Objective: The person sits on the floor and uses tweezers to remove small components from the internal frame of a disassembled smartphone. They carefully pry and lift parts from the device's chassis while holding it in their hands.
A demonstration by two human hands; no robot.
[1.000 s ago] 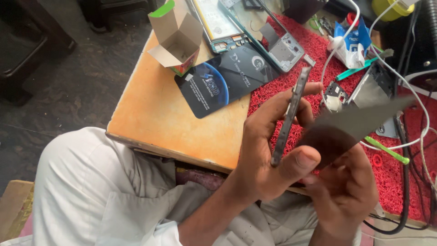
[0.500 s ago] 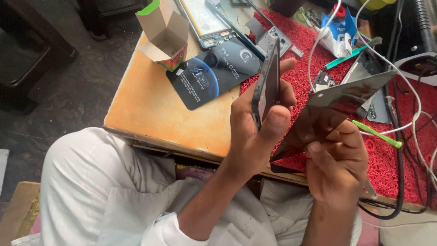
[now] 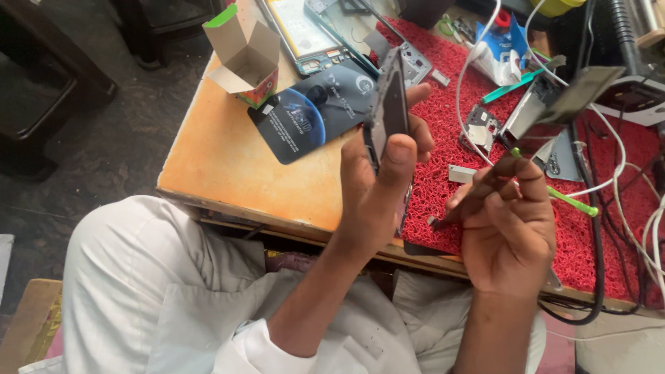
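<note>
Fingers of your left hand [image 3: 377,187] are wrapped around a thin phone frame [image 3: 386,111], thumb pressed on its front edge. You hold it upright above the wooden table [image 3: 228,166]. Your right hand [image 3: 509,228] pinches a flat dark panel [image 3: 547,128] between its fingers, over the red mat [image 3: 443,138]. An open cardboard box [image 3: 244,52] sits near a dark blue card [image 3: 315,114].

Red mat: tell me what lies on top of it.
On the red mat lie white cables, a green stick and small metal parts. Both hands hide part of it.
</note>
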